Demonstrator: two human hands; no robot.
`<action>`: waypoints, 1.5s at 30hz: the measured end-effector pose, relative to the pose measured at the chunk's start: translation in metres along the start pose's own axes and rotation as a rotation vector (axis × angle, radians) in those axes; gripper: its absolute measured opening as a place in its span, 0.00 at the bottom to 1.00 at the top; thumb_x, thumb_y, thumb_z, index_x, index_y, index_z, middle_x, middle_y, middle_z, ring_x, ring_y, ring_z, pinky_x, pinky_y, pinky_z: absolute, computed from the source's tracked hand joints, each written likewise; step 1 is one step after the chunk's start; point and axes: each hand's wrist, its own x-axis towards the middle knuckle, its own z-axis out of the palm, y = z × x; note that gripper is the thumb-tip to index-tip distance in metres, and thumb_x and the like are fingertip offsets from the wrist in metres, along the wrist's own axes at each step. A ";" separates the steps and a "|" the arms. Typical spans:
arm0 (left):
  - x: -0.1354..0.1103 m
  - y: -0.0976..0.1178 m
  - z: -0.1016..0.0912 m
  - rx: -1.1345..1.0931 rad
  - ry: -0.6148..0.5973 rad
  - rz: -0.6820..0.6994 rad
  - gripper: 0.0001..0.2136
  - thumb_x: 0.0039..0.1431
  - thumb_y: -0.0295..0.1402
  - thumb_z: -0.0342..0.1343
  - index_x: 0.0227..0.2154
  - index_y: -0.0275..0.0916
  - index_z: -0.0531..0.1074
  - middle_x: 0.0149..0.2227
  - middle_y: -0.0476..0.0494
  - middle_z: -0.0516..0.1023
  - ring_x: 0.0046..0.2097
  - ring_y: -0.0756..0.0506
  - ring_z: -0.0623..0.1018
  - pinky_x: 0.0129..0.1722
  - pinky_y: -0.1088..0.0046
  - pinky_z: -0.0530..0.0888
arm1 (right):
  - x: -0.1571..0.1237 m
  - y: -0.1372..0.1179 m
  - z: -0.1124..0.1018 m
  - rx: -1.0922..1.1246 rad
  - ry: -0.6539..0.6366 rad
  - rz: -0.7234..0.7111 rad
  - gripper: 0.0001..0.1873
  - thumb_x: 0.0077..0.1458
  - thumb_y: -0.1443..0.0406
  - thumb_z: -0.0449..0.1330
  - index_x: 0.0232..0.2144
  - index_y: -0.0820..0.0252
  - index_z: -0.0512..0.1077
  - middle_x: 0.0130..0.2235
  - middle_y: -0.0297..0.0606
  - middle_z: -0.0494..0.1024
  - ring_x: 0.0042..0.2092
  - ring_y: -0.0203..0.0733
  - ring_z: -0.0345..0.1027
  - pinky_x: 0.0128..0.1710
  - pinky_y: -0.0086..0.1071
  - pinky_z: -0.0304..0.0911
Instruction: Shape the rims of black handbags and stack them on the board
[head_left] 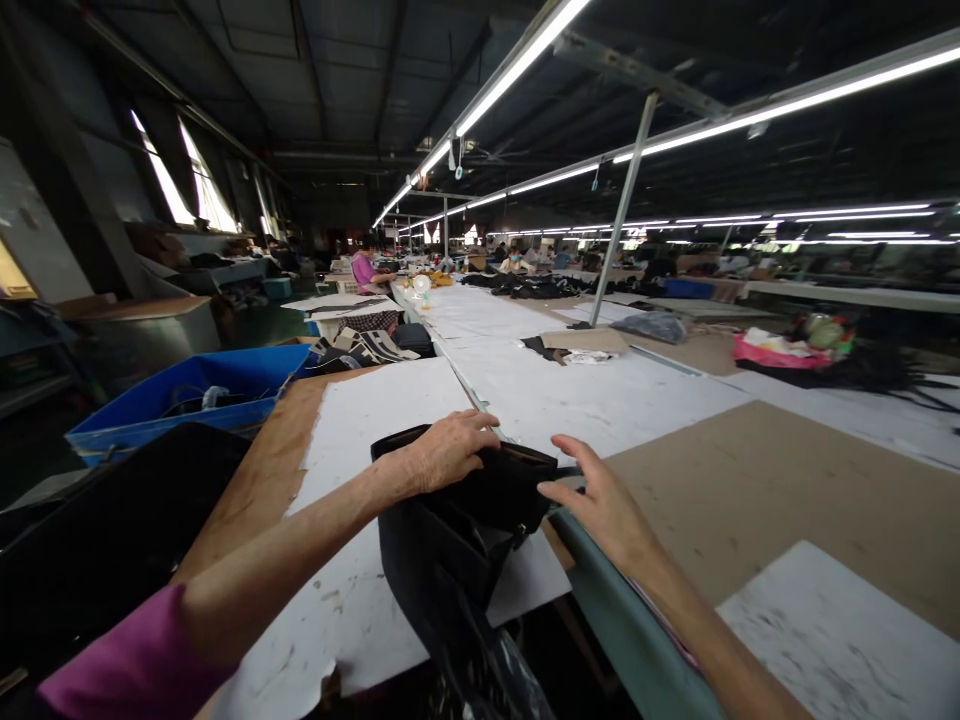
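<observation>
A black bag [457,520] with an open top stands at the table's near edge, its lower part hanging down toward me. My left hand [454,452] lies across its upper rim, fingers curled over the edge and gripping it. A small metal fitting [520,532] shows on the bag's right side. Beside the bag's right end is my right hand [596,500], thumb and forefinger spread apart, with nothing held between them. The inside of the bag is mostly dark.
White paper [375,400] covers the worktable, with a brown board [787,490] to the right. A blue bin [187,395] and black material [120,540] are at left. A metal post [625,210] rises from the table. Farther back, a person in pink [364,270] sits.
</observation>
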 end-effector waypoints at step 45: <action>-0.032 -0.019 -0.005 -0.017 0.127 -0.509 0.04 0.49 0.30 0.51 0.23 0.39 0.69 0.24 0.51 0.72 0.29 0.50 0.70 0.30 0.77 0.62 | 0.038 0.009 0.026 -0.102 0.101 -0.258 0.08 0.52 0.62 0.54 0.28 0.57 0.71 0.28 0.32 0.72 0.33 0.36 0.65 0.33 0.27 0.58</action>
